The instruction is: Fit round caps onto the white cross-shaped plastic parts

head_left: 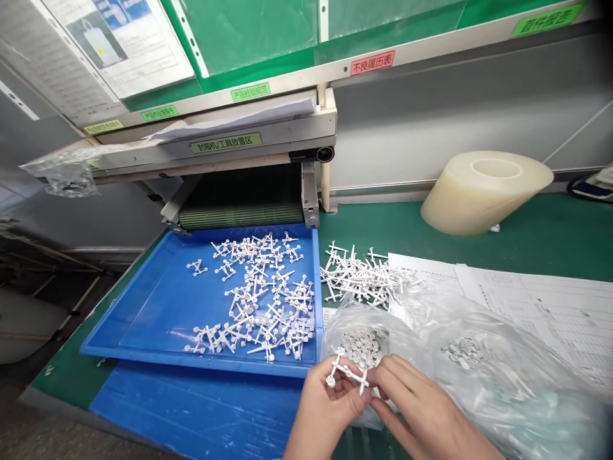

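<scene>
A branched white plastic sprue point(348, 370) with small round pieces at its ends is held up between my two hands. My left hand point(330, 404) is closed on it from the left and below. At its right end, the fingers of my right hand point(407, 396) pinch together; the exact piece under those fingertips is partly hidden. Just behind my hands, a clear plastic bag point(335, 326) holds many small round white pieces point(360, 345). To the left, a blue tray point(158, 306) contains many similar sprues point(258, 287). Bare white sprue sticks point(357, 275) lie piled beside the tray's right edge.
A conveyor belt point(239, 215) ends over the tray's back edge. Another clear bag point(517, 358) with round pieces lies at right, partly over printed sheets point(541, 300). A large roll of clear film point(460, 198) sits on the green table point(373, 220) at the back.
</scene>
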### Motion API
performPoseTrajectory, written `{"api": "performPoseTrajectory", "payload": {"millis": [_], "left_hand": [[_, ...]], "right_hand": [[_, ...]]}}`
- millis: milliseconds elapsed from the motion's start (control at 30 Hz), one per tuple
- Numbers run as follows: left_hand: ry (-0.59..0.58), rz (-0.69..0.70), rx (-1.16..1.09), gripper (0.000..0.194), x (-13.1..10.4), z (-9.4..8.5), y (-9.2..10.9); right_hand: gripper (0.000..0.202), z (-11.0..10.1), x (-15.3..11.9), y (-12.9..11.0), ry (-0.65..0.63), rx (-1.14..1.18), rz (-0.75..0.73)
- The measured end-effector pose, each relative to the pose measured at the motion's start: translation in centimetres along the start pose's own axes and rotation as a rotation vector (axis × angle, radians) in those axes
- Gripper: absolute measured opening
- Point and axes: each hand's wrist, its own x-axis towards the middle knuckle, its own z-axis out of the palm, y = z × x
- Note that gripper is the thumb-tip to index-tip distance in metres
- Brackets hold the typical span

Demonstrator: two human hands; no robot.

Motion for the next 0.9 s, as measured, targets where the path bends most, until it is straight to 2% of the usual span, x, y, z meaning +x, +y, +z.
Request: {"api": "performPoseTrajectory", "payload": {"millis": [100, 200, 333, 433, 533, 633, 767, 833, 900], "left_hand": [[0.003, -0.029, -0.109, 0.033, -0.1, -0.4, 0.0], [0.037, -0.031, -0.225, 0.026, -0.2, -0.7, 0.3], [0.056, -0.073, -0.325, 0.021, -0.2, -0.8, 1.1], [0.068, -0.072, -0.328, 0.021, -0.3, -0.7, 1.5], [0.072, -0.007, -0.320, 0.022, -0.4, -0.9, 1.6], [0.054, 0.074, -0.295, 0.022, -0.4, -1.1, 1.5], [0.019, 0.165, -0.207, 0.018, -0.4, -0.9, 1.5], [0.015, 0.241, -0.113, 0.015, -0.4, -0.8, 1.6], [0.005, 0.331, 0.006, 0.010, -0.5, -0.6, 1.7]], "right_hand": [[0.010, -0.6, 0.4, 0.2, -0.061, 0.130, 0.073], [0.009, -0.3, 1.4, 1.2, -0.133, 0.014, 0.188], [0.017, 2.7, 2.8, 3.0, -0.233, -0.297, 0.311], [0.023, 5.2, 3.5, 3.4, -0.247, -0.358, 0.358], [0.029, 6.4, 3.7, 3.4, -0.245, -0.335, 0.372], [0.025, 5.8, 3.5, 3.6, -0.223, -0.248, 0.392], [0.016, 3.5, 2.4, 3.4, -0.136, -0.026, 0.376], [0.014, 2.2, 1.6, 2.9, -0.092, 0.177, 0.374], [0.011, 1.0, 0.8, 2.1, -0.032, 0.542, 0.432]]}}
